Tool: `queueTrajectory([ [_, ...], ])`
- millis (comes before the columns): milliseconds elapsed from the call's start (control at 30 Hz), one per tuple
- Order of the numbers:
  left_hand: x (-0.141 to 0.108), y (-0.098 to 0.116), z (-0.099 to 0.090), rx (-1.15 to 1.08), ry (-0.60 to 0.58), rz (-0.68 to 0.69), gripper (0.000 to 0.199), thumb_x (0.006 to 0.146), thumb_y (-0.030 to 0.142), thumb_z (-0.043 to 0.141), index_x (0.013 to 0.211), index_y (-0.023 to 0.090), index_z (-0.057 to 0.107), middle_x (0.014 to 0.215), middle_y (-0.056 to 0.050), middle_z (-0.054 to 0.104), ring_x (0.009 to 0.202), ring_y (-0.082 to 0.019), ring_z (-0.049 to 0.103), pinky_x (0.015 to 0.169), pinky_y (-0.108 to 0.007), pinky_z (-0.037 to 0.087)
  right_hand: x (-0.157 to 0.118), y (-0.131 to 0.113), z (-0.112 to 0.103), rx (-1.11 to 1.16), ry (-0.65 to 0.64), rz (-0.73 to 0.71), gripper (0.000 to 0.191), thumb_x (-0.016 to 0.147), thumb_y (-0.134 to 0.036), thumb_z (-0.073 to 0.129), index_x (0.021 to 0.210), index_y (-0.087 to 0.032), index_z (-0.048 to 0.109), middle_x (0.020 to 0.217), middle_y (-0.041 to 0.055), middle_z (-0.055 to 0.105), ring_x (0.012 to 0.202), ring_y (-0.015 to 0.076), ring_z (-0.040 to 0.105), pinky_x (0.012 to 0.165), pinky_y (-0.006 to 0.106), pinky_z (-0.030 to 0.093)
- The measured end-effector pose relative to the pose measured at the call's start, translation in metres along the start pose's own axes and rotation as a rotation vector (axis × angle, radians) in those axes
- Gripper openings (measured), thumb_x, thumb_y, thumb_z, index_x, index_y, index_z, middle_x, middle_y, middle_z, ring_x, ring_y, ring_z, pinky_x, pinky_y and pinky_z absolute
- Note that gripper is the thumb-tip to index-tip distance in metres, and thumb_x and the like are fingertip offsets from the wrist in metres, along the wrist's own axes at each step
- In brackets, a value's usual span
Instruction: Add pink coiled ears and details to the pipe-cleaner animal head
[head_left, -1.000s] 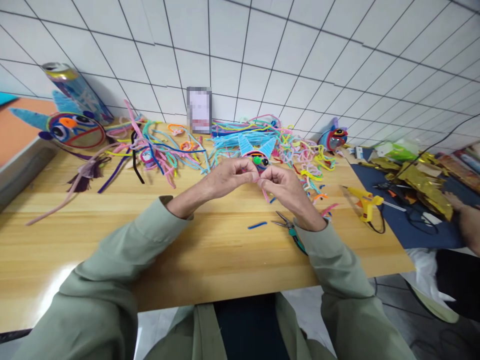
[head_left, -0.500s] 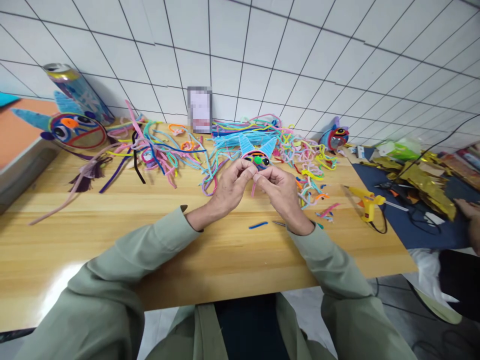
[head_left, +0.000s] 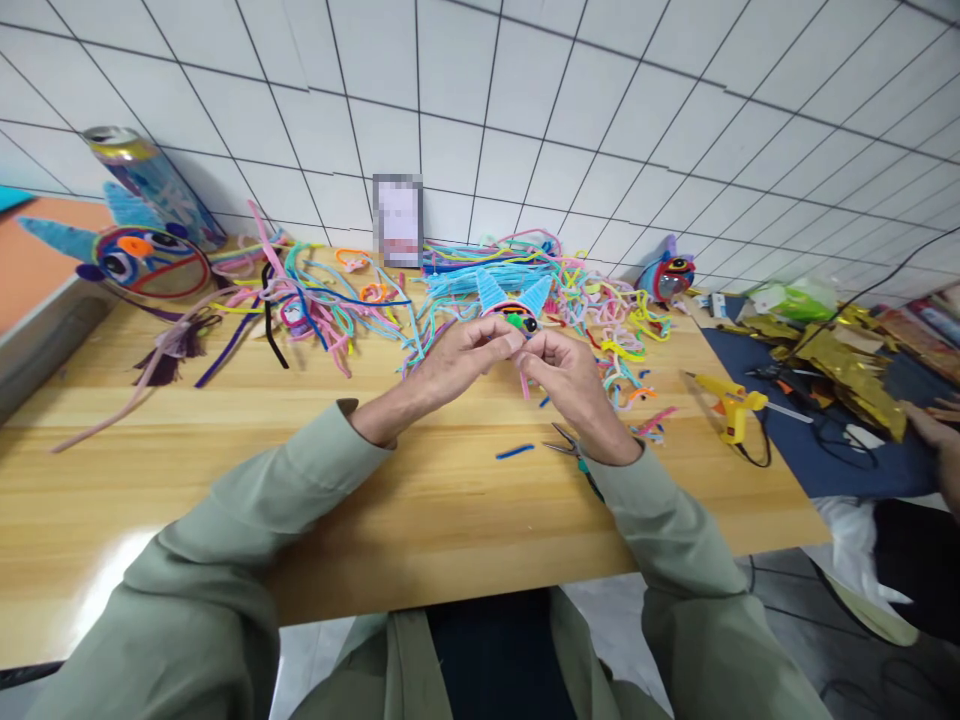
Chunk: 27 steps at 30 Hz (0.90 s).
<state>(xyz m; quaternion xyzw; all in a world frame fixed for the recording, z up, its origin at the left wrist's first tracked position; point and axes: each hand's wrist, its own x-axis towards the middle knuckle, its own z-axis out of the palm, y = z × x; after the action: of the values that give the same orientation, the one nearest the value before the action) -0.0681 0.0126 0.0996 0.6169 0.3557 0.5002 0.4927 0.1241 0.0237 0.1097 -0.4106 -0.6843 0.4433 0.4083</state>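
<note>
My left hand (head_left: 465, 362) and my right hand (head_left: 574, 385) meet over the middle of the table, fingertips pinched together. A short pink pipe cleaner (head_left: 526, 386) hangs below the pinch; the rest of it is hidden by my fingers. Just behind my hands is an animal face with light blue pipe-cleaner ears (head_left: 536, 295), a green nose and black eyes, its lower part covered by my hands. Under my right wrist lie pliers (head_left: 562, 445) with open jaws and teal handles. A short blue pipe cleaner (head_left: 515, 452) rests to their left.
Piles of coloured pipe cleaners (head_left: 322, 300) line the wall. Another blue-eared face (head_left: 154, 262) and a can (head_left: 154, 185) stand left, a small blue figure (head_left: 666, 272) back right. A yellow glue gun (head_left: 735, 405) lies right, near another person's hand (head_left: 934, 430).
My hands have shifted slightly right and the left has flattened out a little. More of the pliers shows now under my right wrist.
</note>
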Motion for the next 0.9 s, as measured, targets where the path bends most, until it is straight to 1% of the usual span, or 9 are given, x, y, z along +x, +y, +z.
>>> queueTrajectory([
  [67,0.002,0.003,-0.010,0.178,-0.051,0.070,0.028,0.094,0.047,0.074,0.085,0.020,0.073,0.076,0.000,0.063,0.071,-0.015,0.051,0.066,-0.030,0.039,0.001,-0.001,-0.002,-0.040,-0.014,0.004,0.025,0.081,-0.040,0.076,0.071,-0.024,0.060,0.061,-0.0046,0.058,0.057,0.0117,0.047,0.056,0.029,0.037],
  [133,0.003,0.004,-0.016,0.302,-0.053,0.105,0.024,0.096,0.040,0.070,0.084,0.020,0.074,0.079,-0.001,0.067,0.073,-0.016,0.054,0.070,-0.031,0.041,0.000,-0.002,-0.003,-0.076,-0.026,0.010,0.021,0.081,-0.039,0.074,0.073,-0.024,0.063,0.063,-0.0041,0.060,0.056,0.0117,0.049,0.055,0.029,0.037],
  [233,0.003,0.001,-0.017,0.358,-0.021,0.119,0.021,0.096,0.036,0.069,0.082,0.020,0.074,0.081,-0.002,0.069,0.075,-0.017,0.058,0.073,-0.032,0.042,0.000,-0.004,-0.004,-0.076,-0.040,0.014,0.019,0.082,-0.040,0.073,0.076,-0.023,0.065,0.065,-0.0034,0.063,0.056,0.0118,0.051,0.055,0.029,0.038],
  [333,0.002,-0.003,-0.011,0.276,0.055,0.142,0.021,0.096,0.036,0.068,0.082,0.020,0.071,0.082,-0.002,0.070,0.077,-0.018,0.059,0.075,-0.033,0.044,0.000,-0.005,-0.002,-0.046,-0.022,0.022,0.020,0.083,-0.041,0.072,0.076,-0.023,0.065,0.062,-0.0034,0.062,0.056,0.0126,0.052,0.056,0.030,0.039],
  [400,0.000,-0.005,-0.004,0.189,0.111,0.140,0.026,0.097,0.042,0.070,0.081,0.020,0.068,0.080,-0.002,0.068,0.076,-0.017,0.057,0.074,-0.033,0.044,0.000,-0.004,0.000,-0.030,0.002,0.019,0.022,0.083,-0.042,0.072,0.074,-0.024,0.064,0.059,-0.0034,0.062,0.056,0.0131,0.051,0.057,0.030,0.039],
  [567,-0.006,-0.010,0.013,-0.012,0.212,0.061,0.038,0.096,0.055,0.075,0.082,0.021,0.065,0.073,0.002,0.057,0.071,-0.015,0.050,0.069,-0.030,0.042,-0.004,-0.002,0.010,-0.038,0.076,-0.006,0.025,0.087,-0.040,0.072,0.070,-0.023,0.065,0.062,-0.0020,0.064,0.060,0.0132,0.051,0.060,0.031,0.040],
  [733,-0.016,-0.015,0.035,-0.246,0.326,-0.011,0.050,0.092,0.066,0.079,0.079,0.022,0.060,0.065,0.005,0.045,0.059,-0.012,0.036,0.056,-0.028,0.031,-0.010,0.003,0.023,0.024,0.135,-0.029,0.026,0.090,-0.043,0.074,0.075,-0.024,0.067,0.065,-0.0025,0.064,0.061,0.0135,0.051,0.061,0.031,0.043],
  [833,-0.021,-0.017,0.047,-0.351,0.374,-0.056,0.053,0.089,0.070,0.082,0.082,0.022,0.061,0.064,0.006,0.045,0.057,-0.011,0.036,0.055,-0.028,0.032,-0.011,0.005,0.027,0.044,0.163,-0.041,0.026,0.090,-0.045,0.074,0.076,-0.025,0.066,0.065,-0.0028,0.064,0.061,0.0137,0.052,0.060,0.031,0.044],
  [900,-0.021,-0.019,0.047,-0.366,0.369,-0.079,0.053,0.088,0.071,0.082,0.084,0.022,0.063,0.065,0.005,0.047,0.058,-0.011,0.038,0.055,-0.027,0.032,-0.010,0.005,0.025,0.040,0.157,-0.040,0.026,0.089,-0.044,0.074,0.075,-0.025,0.065,0.063,-0.0030,0.063,0.060,0.0137,0.052,0.060,0.030,0.044],
])
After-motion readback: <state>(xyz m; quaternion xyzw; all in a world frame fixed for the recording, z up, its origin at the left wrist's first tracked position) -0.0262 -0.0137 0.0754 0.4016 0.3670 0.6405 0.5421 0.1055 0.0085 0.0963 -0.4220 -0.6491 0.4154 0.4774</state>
